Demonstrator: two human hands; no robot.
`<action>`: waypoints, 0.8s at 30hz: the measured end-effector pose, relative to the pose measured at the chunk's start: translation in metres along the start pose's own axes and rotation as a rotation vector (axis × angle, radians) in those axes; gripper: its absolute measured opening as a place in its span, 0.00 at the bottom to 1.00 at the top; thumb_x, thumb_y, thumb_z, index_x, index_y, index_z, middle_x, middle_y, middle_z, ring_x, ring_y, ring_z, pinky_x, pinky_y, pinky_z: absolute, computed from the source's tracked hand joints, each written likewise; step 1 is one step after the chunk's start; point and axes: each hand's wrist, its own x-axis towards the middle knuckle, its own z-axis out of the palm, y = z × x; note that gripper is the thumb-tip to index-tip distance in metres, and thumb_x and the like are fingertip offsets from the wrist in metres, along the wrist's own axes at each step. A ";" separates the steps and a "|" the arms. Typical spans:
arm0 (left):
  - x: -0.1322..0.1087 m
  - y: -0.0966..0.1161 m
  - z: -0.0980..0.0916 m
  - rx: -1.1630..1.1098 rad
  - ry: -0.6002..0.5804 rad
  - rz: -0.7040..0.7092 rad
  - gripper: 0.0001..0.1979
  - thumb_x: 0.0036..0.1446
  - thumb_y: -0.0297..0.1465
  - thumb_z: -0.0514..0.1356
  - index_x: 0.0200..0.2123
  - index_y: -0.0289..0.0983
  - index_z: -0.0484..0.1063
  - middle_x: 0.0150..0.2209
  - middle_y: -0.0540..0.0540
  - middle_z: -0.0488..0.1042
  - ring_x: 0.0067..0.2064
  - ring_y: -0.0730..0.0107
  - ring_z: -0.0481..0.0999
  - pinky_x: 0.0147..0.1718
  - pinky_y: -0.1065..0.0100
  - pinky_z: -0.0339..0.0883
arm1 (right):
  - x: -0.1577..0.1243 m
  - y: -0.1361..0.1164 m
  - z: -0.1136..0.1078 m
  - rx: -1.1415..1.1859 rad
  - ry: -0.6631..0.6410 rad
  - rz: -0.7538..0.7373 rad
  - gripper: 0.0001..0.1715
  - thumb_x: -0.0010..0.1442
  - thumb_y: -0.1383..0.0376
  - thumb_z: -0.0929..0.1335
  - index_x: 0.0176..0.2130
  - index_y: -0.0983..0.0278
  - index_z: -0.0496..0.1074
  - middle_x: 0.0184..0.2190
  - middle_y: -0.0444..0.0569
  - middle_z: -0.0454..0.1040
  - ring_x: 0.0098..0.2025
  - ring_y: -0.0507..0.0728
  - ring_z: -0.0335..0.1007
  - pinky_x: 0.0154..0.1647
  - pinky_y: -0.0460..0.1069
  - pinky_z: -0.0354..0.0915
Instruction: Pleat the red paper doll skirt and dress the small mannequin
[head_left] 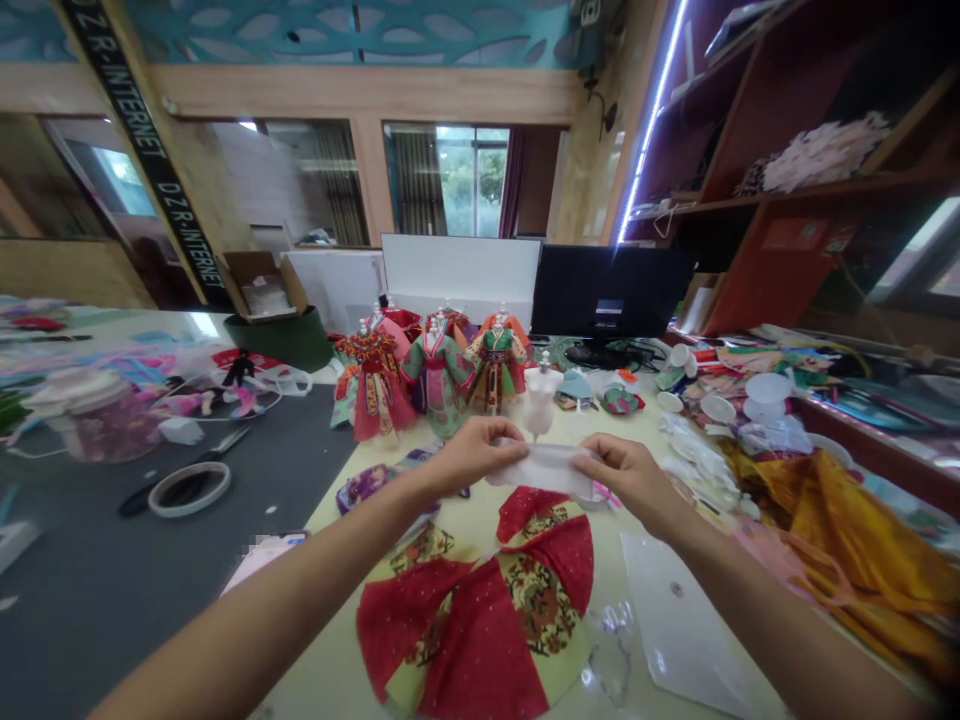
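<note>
A small strip of white cloth (550,468) is stretched between my two hands above the table. My left hand (487,450) pinches its left end, and my right hand (619,468) pinches the right end. Just behind the cloth stands a small white doll torso form (541,395) on a stand. Below my hands lies a red and gold patterned fabric piece (480,630), spread out in a rounded fan shape. Purple patterned fabric (375,485) lies beside my left forearm, partly hidden by it.
Several miniature dressed forms (435,375) stand at the back, near a black monitor (611,295). Left are a roll of tape (189,490), scissors (225,445) and a jar (97,415). Orange-gold fabric (847,540) and a clear plastic packet (675,610) lie right.
</note>
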 end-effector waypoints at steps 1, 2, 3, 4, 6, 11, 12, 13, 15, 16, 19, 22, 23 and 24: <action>0.004 0.004 -0.002 0.011 0.016 0.016 0.09 0.47 0.34 0.61 0.29 0.33 0.69 0.18 0.54 0.63 0.18 0.81 0.59 0.17 0.76 0.51 | 0.005 0.000 -0.001 0.039 0.034 -0.006 0.17 0.50 0.53 0.68 0.27 0.65 0.67 0.21 0.42 0.66 0.23 0.49 0.59 0.23 0.44 0.55; 0.008 0.007 -0.003 0.027 0.031 0.034 0.10 0.47 0.34 0.61 0.30 0.33 0.70 0.18 0.54 0.63 0.18 0.81 0.59 0.17 0.76 0.51 | 0.010 0.000 -0.001 0.070 0.068 -0.015 0.17 0.49 0.53 0.69 0.28 0.65 0.67 0.21 0.42 0.66 0.23 0.49 0.59 0.23 0.44 0.55; 0.012 0.010 -0.005 0.049 0.047 0.053 0.10 0.47 0.34 0.61 0.30 0.32 0.71 0.19 0.54 0.64 0.19 0.81 0.59 0.17 0.76 0.51 | 0.015 0.000 -0.001 0.091 0.103 -0.030 0.17 0.49 0.53 0.69 0.28 0.65 0.68 0.22 0.42 0.67 0.23 0.49 0.60 0.23 0.44 0.55; 0.017 0.012 -0.007 0.072 0.064 0.079 0.10 0.46 0.34 0.62 0.30 0.32 0.71 0.20 0.53 0.64 0.19 0.81 0.60 0.18 0.76 0.51 | 0.020 0.001 -0.001 0.100 0.138 -0.049 0.17 0.48 0.53 0.69 0.29 0.65 0.68 0.22 0.43 0.67 0.24 0.49 0.60 0.22 0.44 0.55; 0.027 0.012 -0.012 0.106 0.112 0.151 0.11 0.45 0.35 0.62 0.28 0.32 0.71 0.22 0.52 0.66 0.21 0.80 0.61 0.20 0.75 0.53 | 0.029 0.002 -0.002 0.098 0.204 -0.091 0.17 0.48 0.53 0.70 0.28 0.65 0.69 0.22 0.43 0.67 0.23 0.49 0.60 0.22 0.44 0.56; 0.051 0.004 -0.021 0.080 0.216 0.292 0.11 0.47 0.37 0.61 0.29 0.33 0.72 0.24 0.51 0.68 0.25 0.78 0.63 0.23 0.76 0.56 | 0.050 0.004 -0.002 0.079 0.305 -0.133 0.16 0.48 0.54 0.70 0.28 0.64 0.69 0.20 0.42 0.66 0.21 0.49 0.58 0.21 0.45 0.55; 0.055 0.003 -0.023 0.060 0.220 0.299 0.12 0.48 0.37 0.61 0.29 0.33 0.71 0.24 0.51 0.68 0.25 0.78 0.64 0.23 0.76 0.56 | 0.054 0.004 -0.002 0.070 0.320 -0.141 0.16 0.49 0.54 0.70 0.28 0.64 0.69 0.20 0.42 0.66 0.21 0.49 0.58 0.21 0.45 0.55; 0.058 0.002 -0.024 0.039 0.221 0.302 0.12 0.48 0.37 0.61 0.29 0.33 0.71 0.24 0.51 0.68 0.25 0.78 0.64 0.23 0.76 0.56 | 0.057 0.004 -0.002 0.058 0.333 -0.151 0.16 0.49 0.54 0.70 0.28 0.64 0.69 0.20 0.42 0.66 0.21 0.49 0.57 0.21 0.45 0.54; 0.064 0.000 -0.025 0.008 0.221 0.303 0.11 0.48 0.37 0.61 0.29 0.33 0.71 0.24 0.52 0.68 0.24 0.78 0.65 0.23 0.76 0.57 | 0.063 0.004 -0.002 0.037 0.353 -0.168 0.16 0.50 0.54 0.69 0.28 0.64 0.69 0.20 0.42 0.66 0.22 0.49 0.57 0.21 0.44 0.54; 0.066 -0.001 -0.025 0.002 0.223 0.305 0.11 0.48 0.37 0.61 0.29 0.33 0.70 0.23 0.52 0.68 0.24 0.78 0.65 0.23 0.76 0.57 | 0.066 0.004 -0.003 0.029 0.358 -0.174 0.16 0.50 0.54 0.69 0.28 0.64 0.69 0.20 0.42 0.66 0.22 0.49 0.57 0.21 0.44 0.54; 0.072 -0.004 -0.026 0.002 0.232 0.318 0.11 0.47 0.36 0.61 0.28 0.33 0.69 0.23 0.52 0.68 0.24 0.78 0.65 0.24 0.76 0.57 | 0.072 0.008 -0.004 0.021 0.359 -0.187 0.15 0.51 0.54 0.68 0.28 0.64 0.68 0.20 0.42 0.65 0.22 0.49 0.57 0.21 0.44 0.54; 0.077 -0.007 -0.027 0.000 0.236 0.332 0.11 0.47 0.37 0.62 0.27 0.33 0.69 0.23 0.52 0.68 0.25 0.78 0.65 0.24 0.75 0.57 | 0.077 0.012 -0.005 0.013 0.348 -0.190 0.15 0.52 0.54 0.68 0.29 0.63 0.67 0.21 0.41 0.65 0.22 0.49 0.57 0.21 0.44 0.54; 0.079 -0.009 -0.027 -0.002 0.237 0.338 0.12 0.47 0.37 0.62 0.27 0.33 0.69 0.24 0.52 0.68 0.25 0.78 0.65 0.25 0.75 0.57 | 0.078 0.014 -0.006 0.012 0.345 -0.190 0.15 0.53 0.54 0.67 0.29 0.63 0.67 0.21 0.41 0.65 0.22 0.49 0.57 0.21 0.44 0.54; 0.081 -0.010 -0.027 -0.008 0.237 0.345 0.12 0.48 0.37 0.62 0.27 0.33 0.69 0.24 0.52 0.68 0.25 0.78 0.65 0.25 0.75 0.58 | 0.079 0.014 -0.006 0.013 0.341 -0.190 0.15 0.53 0.54 0.67 0.29 0.63 0.67 0.21 0.41 0.65 0.22 0.49 0.57 0.21 0.44 0.54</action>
